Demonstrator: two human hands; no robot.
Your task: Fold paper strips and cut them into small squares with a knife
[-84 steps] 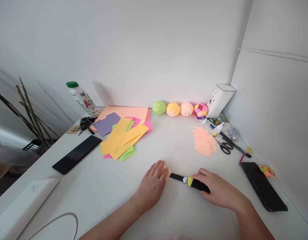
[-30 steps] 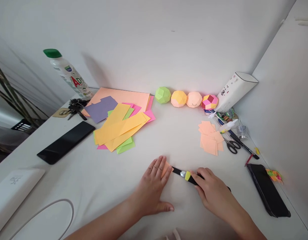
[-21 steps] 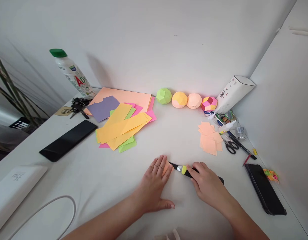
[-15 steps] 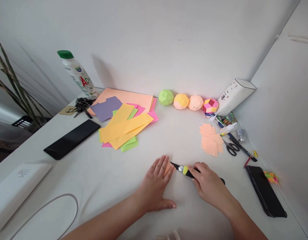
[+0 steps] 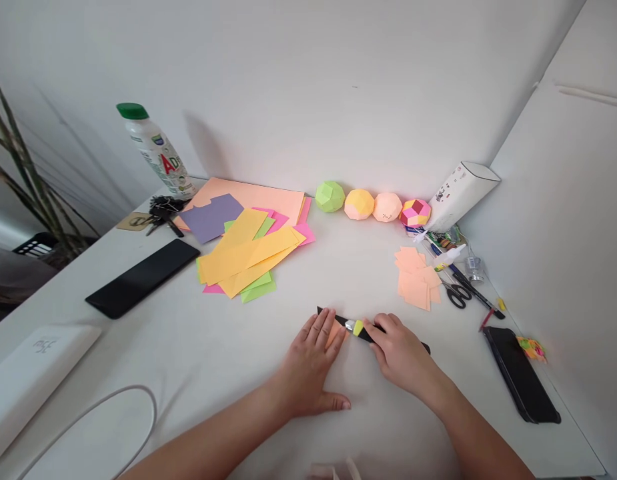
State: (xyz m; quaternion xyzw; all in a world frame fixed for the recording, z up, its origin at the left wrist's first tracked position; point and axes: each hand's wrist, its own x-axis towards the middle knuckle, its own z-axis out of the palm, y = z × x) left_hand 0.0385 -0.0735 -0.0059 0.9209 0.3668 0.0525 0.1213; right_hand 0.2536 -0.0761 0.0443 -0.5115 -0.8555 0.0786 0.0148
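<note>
My left hand (image 5: 312,369) lies flat with its fingers stretched out, pressing a small piece of peach paper (image 5: 334,332) against the table. Most of that paper is hidden under the fingers. My right hand (image 5: 399,350) is wrapped round the handle of a utility knife (image 5: 358,328), black with a yellow collar. The dark blade points left and lies along the paper's far edge, its tip showing just beyond my left fingertips. Farther off to the right is a loose pile of peach paper squares (image 5: 416,280).
Coloured paper sheets (image 5: 248,257) overlap at the back left, beside a black phone-like slab (image 5: 144,277). Several paper balls (image 5: 359,205) line the wall. Scissors (image 5: 457,296), pens and a glue bottle lie right, near a dark phone (image 5: 521,377). A white bottle (image 5: 163,157) stands back left.
My right hand has moved left with the knife, and the blade now reaches past my left fingertips. My left hand stays on the paper. The view has shifted slightly.
</note>
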